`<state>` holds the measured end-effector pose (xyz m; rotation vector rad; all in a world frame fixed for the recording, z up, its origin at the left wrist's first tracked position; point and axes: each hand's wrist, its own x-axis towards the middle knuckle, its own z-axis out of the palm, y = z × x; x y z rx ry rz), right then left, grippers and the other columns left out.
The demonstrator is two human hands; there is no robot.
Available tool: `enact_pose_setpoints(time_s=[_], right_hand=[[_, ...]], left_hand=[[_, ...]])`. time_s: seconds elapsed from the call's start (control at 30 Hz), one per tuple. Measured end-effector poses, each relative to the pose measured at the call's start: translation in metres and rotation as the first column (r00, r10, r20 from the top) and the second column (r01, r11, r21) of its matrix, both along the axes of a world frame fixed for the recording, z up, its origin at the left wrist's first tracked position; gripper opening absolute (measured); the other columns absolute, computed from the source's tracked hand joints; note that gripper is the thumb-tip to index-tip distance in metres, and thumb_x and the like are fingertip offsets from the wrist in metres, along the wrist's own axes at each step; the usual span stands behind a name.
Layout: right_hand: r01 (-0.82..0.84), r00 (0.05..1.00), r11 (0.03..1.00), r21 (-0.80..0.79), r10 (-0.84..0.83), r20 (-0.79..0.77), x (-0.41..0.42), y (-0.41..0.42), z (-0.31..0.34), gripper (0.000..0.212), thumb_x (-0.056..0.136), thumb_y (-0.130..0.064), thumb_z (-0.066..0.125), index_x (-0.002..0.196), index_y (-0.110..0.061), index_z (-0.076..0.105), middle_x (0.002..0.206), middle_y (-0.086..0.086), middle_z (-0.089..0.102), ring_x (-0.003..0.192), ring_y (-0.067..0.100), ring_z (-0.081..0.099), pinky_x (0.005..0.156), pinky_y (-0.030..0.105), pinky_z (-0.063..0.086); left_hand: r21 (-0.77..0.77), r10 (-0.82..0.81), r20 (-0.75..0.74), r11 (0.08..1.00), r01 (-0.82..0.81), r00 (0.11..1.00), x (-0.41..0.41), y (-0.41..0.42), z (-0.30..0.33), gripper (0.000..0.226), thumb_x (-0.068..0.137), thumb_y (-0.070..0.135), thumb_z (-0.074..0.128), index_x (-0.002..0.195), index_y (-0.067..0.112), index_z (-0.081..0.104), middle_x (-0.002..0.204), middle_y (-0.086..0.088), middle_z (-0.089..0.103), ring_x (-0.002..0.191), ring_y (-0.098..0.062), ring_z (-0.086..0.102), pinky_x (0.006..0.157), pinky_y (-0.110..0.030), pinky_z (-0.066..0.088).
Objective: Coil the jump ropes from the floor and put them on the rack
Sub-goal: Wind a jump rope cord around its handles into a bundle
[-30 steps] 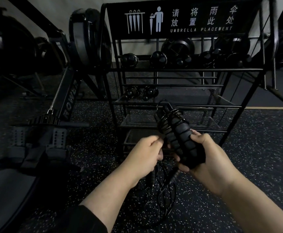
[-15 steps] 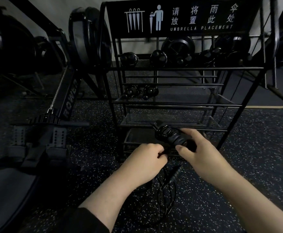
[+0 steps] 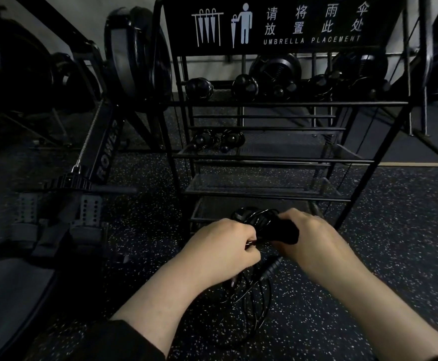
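Observation:
My right hand (image 3: 314,238) grips a black jump-rope handle bundle (image 3: 270,225) with cord wound round it, held low in front of the bottom shelf of the black wire rack (image 3: 264,160). My left hand (image 3: 225,246) pinches the cord right beside the bundle. More black cord and a second handle (image 3: 270,269) hang in loose loops (image 3: 254,303) below my hands, down to the speckled floor. Coiled ropes (image 3: 217,139) lie on a middle shelf of the rack, and others (image 3: 243,87) on the top tier.
A rowing machine (image 3: 100,157) with foot straps stands to the left of the rack. Weight plates (image 3: 137,56) lean behind it. An "UMBRELLA PLACEMENT" sign (image 3: 277,24) tops the rack. Speckled rubber floor (image 3: 400,243) spreads to the right.
Both hands have dropped from chest height down toward the rack's bottom shelf. The wound handle bundle, upright a second ago, now lies tilted flat in my right hand.

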<state>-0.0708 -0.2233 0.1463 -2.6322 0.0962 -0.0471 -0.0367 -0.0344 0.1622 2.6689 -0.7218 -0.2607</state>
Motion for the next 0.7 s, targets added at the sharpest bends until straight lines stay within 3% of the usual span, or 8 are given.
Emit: enact_pose_setpoints(time_s=[0.1,0.2,0.3,0.43,0.57,0.7], right_hand=[[-0.091,0.996,0.994,-0.059,0.089,-0.031,0.002,-0.001,-0.002,0.048,0.087,-0.034,0.078,0.13,-0.036,0.058,0.115,-0.014,0.062,0.11,0.013,0.054,0.094,0.032,0.048],[-0.228,0.962,0.971,-0.069,0.214,-0.171,0.002,-0.001,0.0,0.055,0.085,-0.037,0.08,0.134,-0.041,0.055,0.115,-0.017,0.055,0.106,0.007,0.052,0.095,0.025,0.046],[-0.339,0.915,0.941,-0.012,0.327,-0.237,0.002,-0.002,0.001,0.052,0.084,-0.043,0.082,0.129,-0.046,0.056,0.113,-0.021,0.056,0.102,0.001,0.055,0.086,0.019,0.044],[-0.42,0.863,0.907,0.031,0.409,-0.297,-0.001,-0.005,0.008,0.054,0.08,-0.044,0.082,0.127,-0.048,0.056,0.113,-0.019,0.058,0.1,-0.002,0.055,0.082,0.017,0.046],[-0.411,0.813,0.885,0.22,0.464,-0.35,-0.009,-0.004,0.017,0.046,0.072,-0.054,0.086,0.109,-0.058,0.059,0.098,-0.024,0.067,0.086,-0.007,0.062,0.07,0.015,0.05],[-0.406,0.797,0.845,0.348,0.514,-0.318,-0.014,-0.004,0.026,0.044,0.069,-0.057,0.087,0.104,-0.056,0.06,0.095,-0.014,0.073,0.081,0.0,0.065,0.078,0.032,0.056]], left_hand=[[-0.015,-0.064,0.004,0.998,0.064,0.998,0.002,0.004,0.004,0.015,0.095,0.034,0.058,0.097,0.027,0.071,0.084,0.008,0.065,0.076,-0.011,0.061,0.072,-0.038,0.055],[-0.027,-0.122,-0.008,0.992,0.121,0.993,0.008,0.011,0.008,0.01,0.094,0.035,0.065,0.095,0.03,0.074,0.091,0.011,0.067,0.079,-0.001,0.059,0.078,-0.034,0.055],[-0.091,-0.176,-0.047,0.981,0.171,0.983,0.012,0.017,0.013,0.007,0.09,0.037,0.074,0.093,0.031,0.076,0.093,0.014,0.066,0.072,0.01,0.053,0.072,-0.024,0.049],[-0.228,-0.175,-0.117,0.963,0.145,0.978,0.014,0.023,0.013,0.013,0.081,0.039,0.084,0.086,0.033,0.073,0.087,0.018,0.064,0.068,0.005,0.055,0.072,-0.032,0.055],[-0.309,-0.15,-0.166,0.947,0.093,0.975,0.017,0.028,0.013,0.03,0.067,0.044,0.092,0.081,0.032,0.068,0.076,0.022,0.059,0.069,0.004,0.051,0.068,-0.021,0.047],[-0.393,-0.173,-0.259,0.918,0.06,0.95,0.019,0.029,0.014,0.034,0.065,0.038,0.094,0.081,0.026,0.066,0.073,0.015,0.058,0.069,-0.001,0.051,0.067,-0.026,0.045]])
